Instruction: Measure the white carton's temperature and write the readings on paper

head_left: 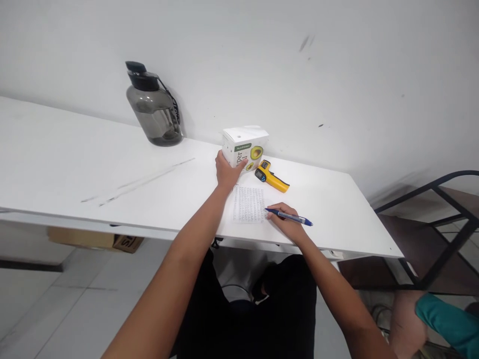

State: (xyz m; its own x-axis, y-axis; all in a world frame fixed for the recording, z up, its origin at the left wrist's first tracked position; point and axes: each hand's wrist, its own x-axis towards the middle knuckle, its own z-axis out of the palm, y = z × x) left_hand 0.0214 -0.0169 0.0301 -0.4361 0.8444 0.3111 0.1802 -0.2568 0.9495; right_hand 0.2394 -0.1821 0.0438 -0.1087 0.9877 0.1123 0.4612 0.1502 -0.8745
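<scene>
My left hand (pixel 227 170) grips the lower front of a white box (pixel 245 134) with avocado pictures, which stands upright near the wall. In my right hand (pixel 287 222) is a blue pen (pixel 297 218), its tip at the right edge of the handwriting. Rows of handwriting cover a white sheet of paper (pixel 248 204) lying between my hands. Just right of the box, a yellow infrared thermometer (pixel 272 176) lies on its side, its small screen toward the box.
A large grey water jug (pixel 155 112) with a black lid stands against the wall on the white table (pixel 149 179). Below the table lies a cardboard box (pixel 93 239). At right are a dark metal-framed shelf (pixel 441 234) and another person's leg (pixel 407 319).
</scene>
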